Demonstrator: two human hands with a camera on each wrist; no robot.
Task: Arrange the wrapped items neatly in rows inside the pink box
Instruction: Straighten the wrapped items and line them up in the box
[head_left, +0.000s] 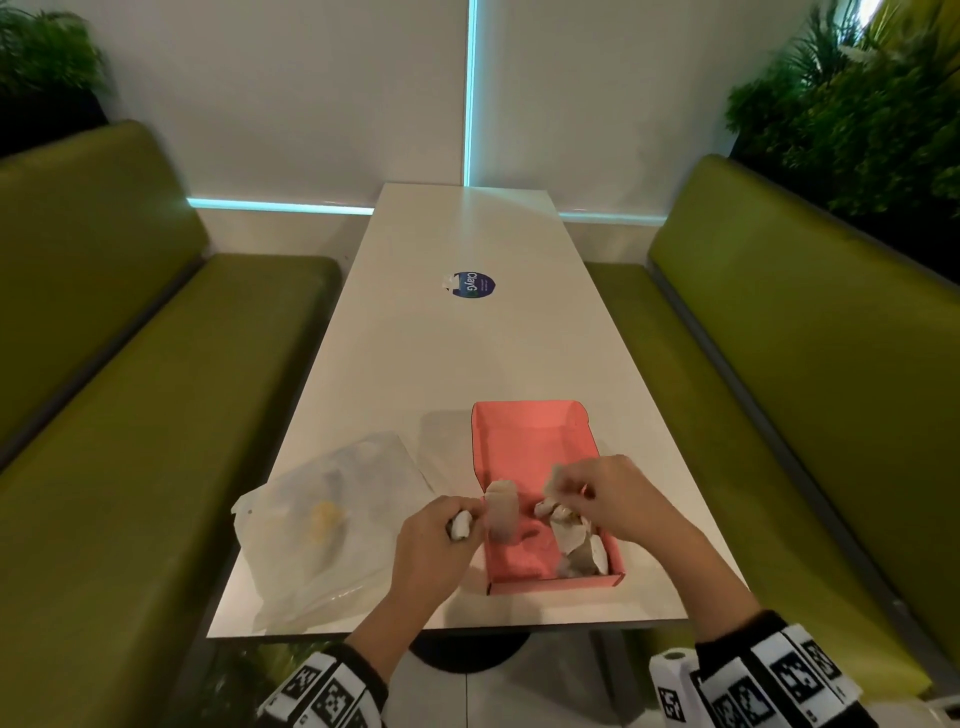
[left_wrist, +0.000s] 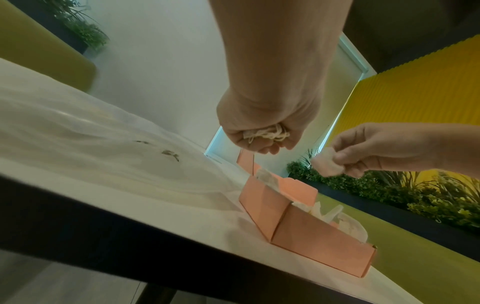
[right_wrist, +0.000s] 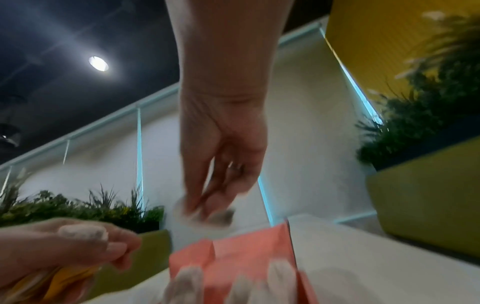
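Observation:
The open pink box (head_left: 524, 426) sits near the table's front edge. My left hand (head_left: 467, 519) hovers just left of it, fingers curled round a small white wrapped item (head_left: 460, 526); in the left wrist view that crumpled item (left_wrist: 267, 133) fills my fist. My right hand (head_left: 566, 486) hangs over the box and pinches another wrapped item (head_left: 557, 475), seen blurred at my fingertips (right_wrist: 197, 205). One wrapped item (head_left: 501, 512) stands against the box's left wall. Several more (head_left: 576, 545) lie along its right side.
A crumpled clear plastic bag (head_left: 332, 519) lies left of the box with something yellow inside. A round sticker (head_left: 472, 286) marks the middle of the white table (head_left: 467, 364). Green benches (head_left: 156, 415) run along both sides, with plants behind them.

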